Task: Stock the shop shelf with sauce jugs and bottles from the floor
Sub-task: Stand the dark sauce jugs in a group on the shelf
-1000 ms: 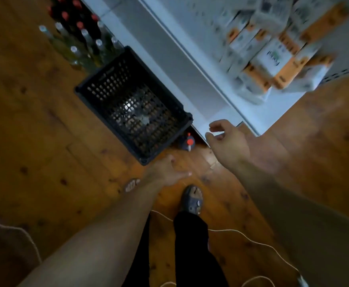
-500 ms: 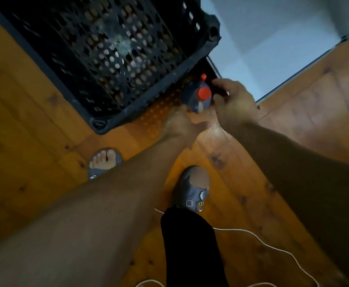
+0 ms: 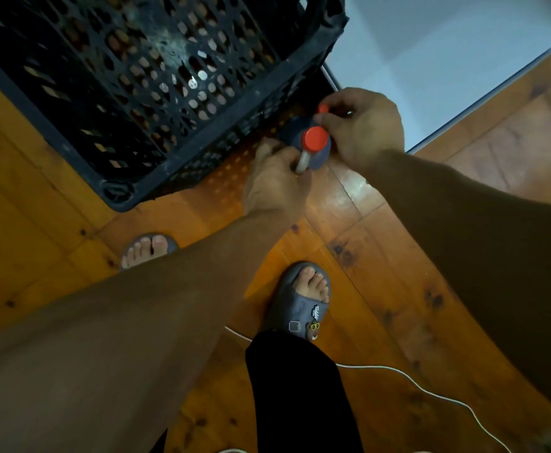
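Note:
A dark sauce jug point(image 3: 320, 155) with a red cap stands on the wooden floor between the black crate and the white shelf base point(image 3: 431, 60). My left hand point(image 3: 274, 184) grips the jug's pale handle from the near side. My right hand point(image 3: 362, 129) is curled over the jug's far side, fingers beside a small red part that pokes out there. I cannot tell whether that red part belongs to this jug or to a second one behind it. The jug's body is mostly hidden by my hands.
A black perforated plastic crate point(image 3: 202, 138) fills the upper left, its corner close to the jug. My feet in grey slippers point(image 3: 303, 305) stand just below my hands. A white cord point(image 3: 398, 371) trails across the floor at the lower right.
I have bent lower, so the crate and jug appear larger. My left hand has closed round the jug's handle, and my right hand has curled over its far side.

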Tool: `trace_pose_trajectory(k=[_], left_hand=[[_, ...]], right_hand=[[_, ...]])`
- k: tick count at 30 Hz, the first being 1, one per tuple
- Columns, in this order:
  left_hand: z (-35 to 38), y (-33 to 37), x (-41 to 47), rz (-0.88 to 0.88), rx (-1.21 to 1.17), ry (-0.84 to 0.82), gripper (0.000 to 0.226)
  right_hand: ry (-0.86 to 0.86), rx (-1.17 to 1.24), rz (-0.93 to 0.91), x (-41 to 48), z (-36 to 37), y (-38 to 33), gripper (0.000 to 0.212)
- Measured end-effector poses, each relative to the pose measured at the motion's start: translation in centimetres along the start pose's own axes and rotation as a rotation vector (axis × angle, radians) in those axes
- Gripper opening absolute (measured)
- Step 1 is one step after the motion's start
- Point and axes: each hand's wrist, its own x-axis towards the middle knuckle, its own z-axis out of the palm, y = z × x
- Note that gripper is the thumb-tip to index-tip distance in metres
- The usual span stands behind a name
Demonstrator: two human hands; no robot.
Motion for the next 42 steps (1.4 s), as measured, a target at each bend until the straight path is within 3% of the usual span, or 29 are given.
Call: trace_pose_trajectory(k=[7, 13, 25, 31, 34, 42], left_hand=[[-2.2, -0.3, -1.5, 0.039, -0.058, -0.057, 0.022], [-8.2, 2.0, -5.6, 0.083, -0.124, -0.174, 0.023], [-30.3, 14.5, -15.8, 0.244, -0.112, -0.204, 0.025], [-44.5, 23.0, -21.0, 0.422, -0.095, -0.238, 0.024], [-50.8, 27.3, -23.2, 0.527, -0.063, -0.244, 0.009], [-62.3, 39.8, -30.2, 0.757, -0.021, -0.332, 0.007]], right_hand=[[0.159, -0.034, 0.077, -4.4, -0.1, 1.7, 0.014], [0.167, 0.007, 0.049, -9.9, -3.4, -2.0, 0.006], [0.288, 0.109, 0.001, -24.1, -16.4, -21.3, 0.005], [0.46, 0.115, -0.11, -31.8, -24.7, -33.8, 0.011], [0.547, 0.123, -0.188, -35.0, -28.2, -38.7, 0.007], [0.82, 0.255, -0.303, -41.1, -37.5, -47.5, 0.004]])
